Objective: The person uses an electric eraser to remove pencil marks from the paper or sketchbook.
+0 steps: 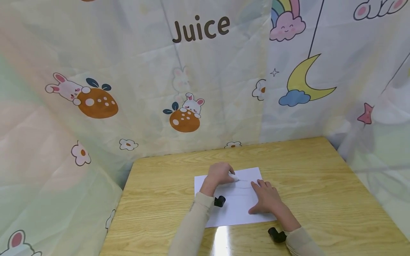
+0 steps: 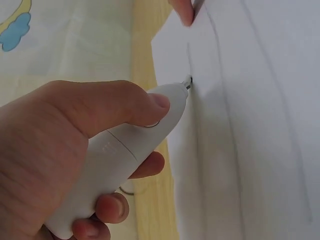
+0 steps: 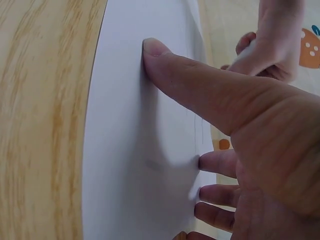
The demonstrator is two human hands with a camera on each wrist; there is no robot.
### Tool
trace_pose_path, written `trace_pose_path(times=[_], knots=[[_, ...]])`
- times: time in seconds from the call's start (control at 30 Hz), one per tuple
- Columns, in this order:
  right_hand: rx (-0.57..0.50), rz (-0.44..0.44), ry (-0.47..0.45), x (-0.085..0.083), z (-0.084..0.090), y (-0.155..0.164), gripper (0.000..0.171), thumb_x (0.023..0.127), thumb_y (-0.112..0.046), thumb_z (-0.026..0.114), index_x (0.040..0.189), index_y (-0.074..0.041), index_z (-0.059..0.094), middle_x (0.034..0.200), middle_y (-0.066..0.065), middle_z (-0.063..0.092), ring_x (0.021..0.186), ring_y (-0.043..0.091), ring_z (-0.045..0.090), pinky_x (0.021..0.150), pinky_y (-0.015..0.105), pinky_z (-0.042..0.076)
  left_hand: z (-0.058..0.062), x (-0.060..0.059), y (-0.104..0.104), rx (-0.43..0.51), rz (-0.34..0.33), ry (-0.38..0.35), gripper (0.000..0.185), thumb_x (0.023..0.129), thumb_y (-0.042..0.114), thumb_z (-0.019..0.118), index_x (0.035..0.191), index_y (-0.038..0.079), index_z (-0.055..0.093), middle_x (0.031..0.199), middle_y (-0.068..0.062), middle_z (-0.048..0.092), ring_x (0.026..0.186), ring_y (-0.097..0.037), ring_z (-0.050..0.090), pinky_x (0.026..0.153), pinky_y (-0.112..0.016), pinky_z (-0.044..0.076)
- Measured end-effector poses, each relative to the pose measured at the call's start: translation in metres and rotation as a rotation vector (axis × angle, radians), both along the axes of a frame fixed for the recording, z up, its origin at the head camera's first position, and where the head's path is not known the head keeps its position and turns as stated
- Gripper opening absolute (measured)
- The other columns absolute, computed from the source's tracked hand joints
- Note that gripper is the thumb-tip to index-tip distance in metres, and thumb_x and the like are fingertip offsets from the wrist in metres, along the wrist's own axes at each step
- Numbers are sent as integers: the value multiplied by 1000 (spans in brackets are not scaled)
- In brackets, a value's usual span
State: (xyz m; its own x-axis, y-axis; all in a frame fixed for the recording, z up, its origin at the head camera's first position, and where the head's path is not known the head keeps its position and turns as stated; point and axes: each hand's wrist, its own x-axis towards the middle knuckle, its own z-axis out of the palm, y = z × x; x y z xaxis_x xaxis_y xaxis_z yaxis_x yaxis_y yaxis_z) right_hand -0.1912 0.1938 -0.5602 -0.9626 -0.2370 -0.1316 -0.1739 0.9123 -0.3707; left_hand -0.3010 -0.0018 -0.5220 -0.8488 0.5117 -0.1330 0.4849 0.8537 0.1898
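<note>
A white sheet of paper (image 1: pixel 235 206) lies on the wooden table (image 1: pixel 153 199), with faint lines drawn on it. My left hand (image 1: pixel 221 173) grips a thick white pen (image 2: pixel 125 155), thumb on top and fingers curled under it. The pen's tip (image 2: pixel 188 82) touches the paper (image 2: pixel 250 125) near its far left edge. To its right, my right hand (image 1: pixel 266 197) rests flat on the sheet, fingers straight and spread. The right wrist view shows the thumb (image 3: pixel 170 70) pressed on the paper (image 3: pixel 130 165), with the left hand (image 3: pixel 275 45) beyond it.
Thin curtains printed with rabbits, a moon and the word Juice (image 1: pixel 201 29) enclose the table at the back and both sides. Black camera mounts sit at my left wrist (image 1: pixel 219 201) and right wrist (image 1: pixel 276 234). Bare wood surrounds the sheet.
</note>
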Motion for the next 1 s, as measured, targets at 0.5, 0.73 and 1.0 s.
trace_pose_path(times=[0.5, 0.73, 1.0], knots=[[2, -5, -13, 1, 3, -2, 110, 56, -53, 90, 141, 0, 46, 143, 30, 37, 126, 49, 34, 94, 66, 31, -3, -4, 4, 43, -46, -29, 18, 79, 38, 78, 95, 30, 78, 97, 15, 68, 76, -3, 55, 63, -23, 46], [-10, -1, -7, 2, 6, -1, 109, 56, -52, 90, 141, 0, 46, 142, 30, 37, 126, 50, 34, 94, 66, 31, 4, -3, 5, -23, -8, -11, 17, 78, 37, 79, 94, 31, 78, 97, 15, 68, 78, -4, 56, 63, -25, 46], [-7, -13, -22, 2, 3, 2, 111, 56, -54, 89, 143, 0, 45, 144, 29, 36, 127, 49, 33, 96, 66, 29, 2, -1, 10, 10, -47, -21, 18, 79, 38, 78, 94, 30, 78, 98, 16, 68, 78, -3, 57, 64, -24, 47]])
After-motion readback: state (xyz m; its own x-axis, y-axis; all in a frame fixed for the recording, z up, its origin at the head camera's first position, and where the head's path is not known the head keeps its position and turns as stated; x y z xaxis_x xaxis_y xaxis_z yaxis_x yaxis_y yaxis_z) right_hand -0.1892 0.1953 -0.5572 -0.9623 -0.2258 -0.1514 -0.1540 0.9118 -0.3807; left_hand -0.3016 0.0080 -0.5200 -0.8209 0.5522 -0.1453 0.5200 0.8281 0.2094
